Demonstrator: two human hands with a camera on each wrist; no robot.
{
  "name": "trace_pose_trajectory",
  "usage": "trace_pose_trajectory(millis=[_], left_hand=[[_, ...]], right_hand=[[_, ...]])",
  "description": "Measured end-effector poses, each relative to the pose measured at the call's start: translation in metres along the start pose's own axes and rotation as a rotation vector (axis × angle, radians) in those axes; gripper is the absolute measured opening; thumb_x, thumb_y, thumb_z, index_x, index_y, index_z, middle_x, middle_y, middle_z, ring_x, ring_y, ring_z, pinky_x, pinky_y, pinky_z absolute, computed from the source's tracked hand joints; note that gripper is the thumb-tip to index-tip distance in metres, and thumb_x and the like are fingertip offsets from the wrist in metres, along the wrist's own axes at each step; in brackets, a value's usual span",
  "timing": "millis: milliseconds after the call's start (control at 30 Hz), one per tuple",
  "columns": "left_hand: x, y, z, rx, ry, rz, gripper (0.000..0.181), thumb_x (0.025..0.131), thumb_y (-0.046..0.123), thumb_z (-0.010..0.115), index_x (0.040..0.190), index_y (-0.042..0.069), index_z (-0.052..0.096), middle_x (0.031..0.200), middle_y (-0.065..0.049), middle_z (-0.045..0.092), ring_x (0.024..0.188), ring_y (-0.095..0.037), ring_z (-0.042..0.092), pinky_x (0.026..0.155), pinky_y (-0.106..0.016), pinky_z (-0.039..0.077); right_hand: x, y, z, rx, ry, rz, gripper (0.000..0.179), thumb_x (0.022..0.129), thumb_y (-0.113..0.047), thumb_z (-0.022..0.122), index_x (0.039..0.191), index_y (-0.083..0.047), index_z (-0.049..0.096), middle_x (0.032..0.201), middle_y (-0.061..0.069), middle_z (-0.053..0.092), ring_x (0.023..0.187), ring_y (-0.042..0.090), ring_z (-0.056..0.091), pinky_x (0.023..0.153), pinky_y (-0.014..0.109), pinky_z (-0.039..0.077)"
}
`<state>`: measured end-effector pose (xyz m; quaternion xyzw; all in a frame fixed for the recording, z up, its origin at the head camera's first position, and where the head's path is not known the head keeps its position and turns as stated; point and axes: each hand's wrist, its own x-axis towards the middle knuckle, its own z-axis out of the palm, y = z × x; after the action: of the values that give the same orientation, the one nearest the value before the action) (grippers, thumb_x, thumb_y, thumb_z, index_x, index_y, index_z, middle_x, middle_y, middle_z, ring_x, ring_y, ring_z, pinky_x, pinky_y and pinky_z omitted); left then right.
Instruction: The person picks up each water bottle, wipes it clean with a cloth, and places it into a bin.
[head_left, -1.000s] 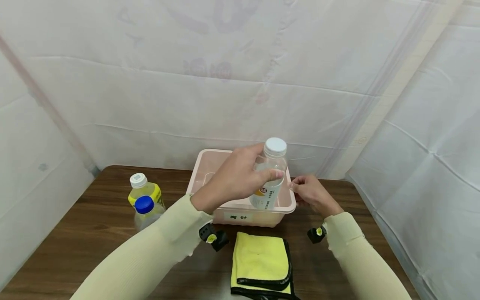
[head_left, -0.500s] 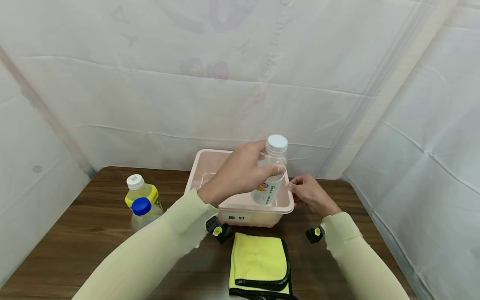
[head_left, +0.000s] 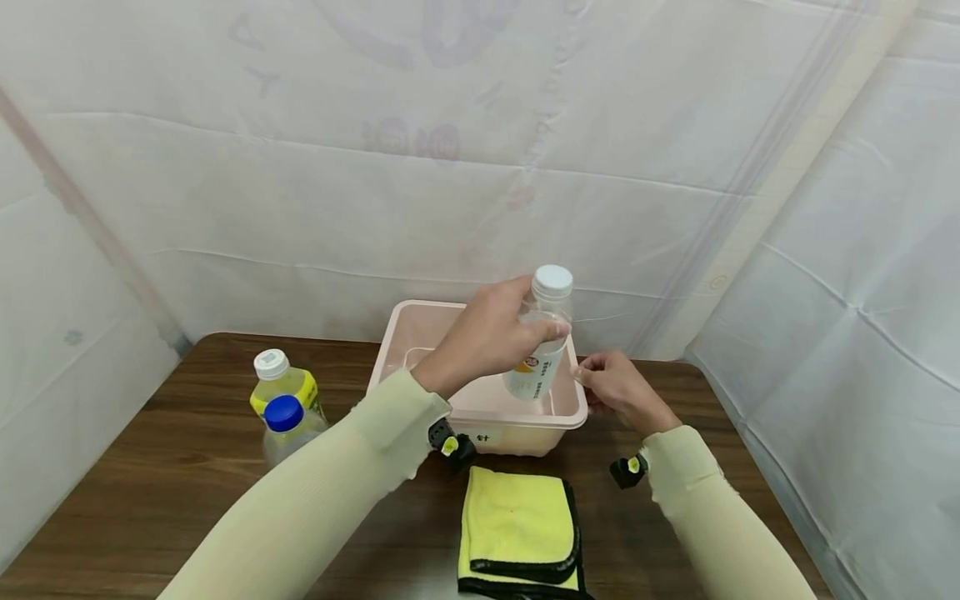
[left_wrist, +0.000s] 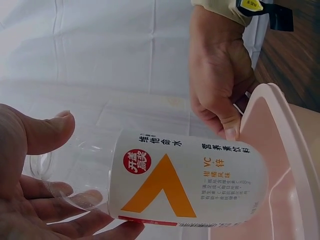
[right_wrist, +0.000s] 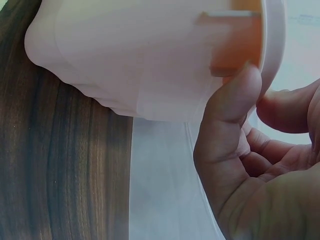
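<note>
My left hand (head_left: 491, 333) grips a clear plastic drink bottle (head_left: 535, 375) with a white cap, fingers and thumb round its upper part. The bottle tilts a little, with its base over the pink plastic bin (head_left: 435, 417). In the left wrist view the bottle's white label (left_wrist: 165, 180) carries an orange V shape and a red round mark. On the bin's right side, my right hand (head_left: 621, 390) pinches the rim between thumb and index finger. The right wrist view shows that pinch on the bin's rim (right_wrist: 274, 45) up close.
A bottle with a white cap and yellow label (head_left: 288, 383) and a blue-capped bottle (head_left: 288, 425) stand left of the bin on the wooden table (head_left: 187, 467). A folded yellow cloth (head_left: 521, 521) with black edging lies in front. White sheeting hangs behind.
My left hand has raised the bottle slightly and moved it a little away from me over the bin. The right hand keeps its pinch on the rim.
</note>
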<state>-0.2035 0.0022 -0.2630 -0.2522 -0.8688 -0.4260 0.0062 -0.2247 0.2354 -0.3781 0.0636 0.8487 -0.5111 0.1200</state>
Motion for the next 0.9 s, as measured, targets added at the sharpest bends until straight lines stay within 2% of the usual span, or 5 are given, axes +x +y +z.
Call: trace_pose_trajectory(millis=[200, 500, 767, 900], left_hand=[[0.006, -0.003, 0.002, -0.006, 0.0, -0.022, 0.041, 0.096, 0.032, 0.075, 0.13, 0.012, 0.064, 0.12, -0.006, 0.073, 0.106, -0.024, 0.07, 0.09, -0.048, 0.06], [0.015, -0.004, 0.005, -0.015, -0.005, -0.003, 0.04, 0.096, 0.032, 0.075, 0.128, 0.011, 0.065, 0.122, -0.007, 0.073, 0.116, -0.027, 0.07, 0.098, -0.052, 0.058], [0.02, -0.009, 0.007, 0.004, 0.016, -0.011, 0.037, 0.096, 0.032, 0.076, 0.124, 0.011, 0.066, 0.12, -0.007, 0.074, 0.114, -0.028, 0.071, 0.098, -0.052, 0.058], [0.023, -0.01, 0.009, -0.001, 0.021, -0.011, 0.037, 0.096, 0.032, 0.076, 0.124, 0.01, 0.066, 0.12, -0.008, 0.074, 0.113, -0.028, 0.071, 0.098, -0.052, 0.058]], right_hand=[[-0.002, 0.0, 0.001, -0.008, 0.006, 0.008, 0.029, 0.108, -0.017, 0.053, 0.11, 0.009, 0.064, 0.082, 0.009, 0.064, 0.065, 0.018, 0.06, 0.059, 0.031, 0.054], [-0.004, 0.0, -0.001, -0.015, 0.023, 0.013, 0.029, 0.109, -0.019, 0.054, 0.112, 0.009, 0.065, 0.085, 0.009, 0.065, 0.067, 0.018, 0.061, 0.06, 0.033, 0.056], [-0.003, -0.002, 0.002, -0.016, 0.02, 0.015, 0.029, 0.108, -0.018, 0.054, 0.108, 0.009, 0.065, 0.076, 0.005, 0.062, 0.064, 0.017, 0.059, 0.057, 0.03, 0.052], [-0.004, -0.003, 0.001, -0.012, 0.024, 0.017, 0.029, 0.108, -0.018, 0.054, 0.107, 0.009, 0.065, 0.076, 0.005, 0.062, 0.064, 0.017, 0.059, 0.059, 0.032, 0.053]])
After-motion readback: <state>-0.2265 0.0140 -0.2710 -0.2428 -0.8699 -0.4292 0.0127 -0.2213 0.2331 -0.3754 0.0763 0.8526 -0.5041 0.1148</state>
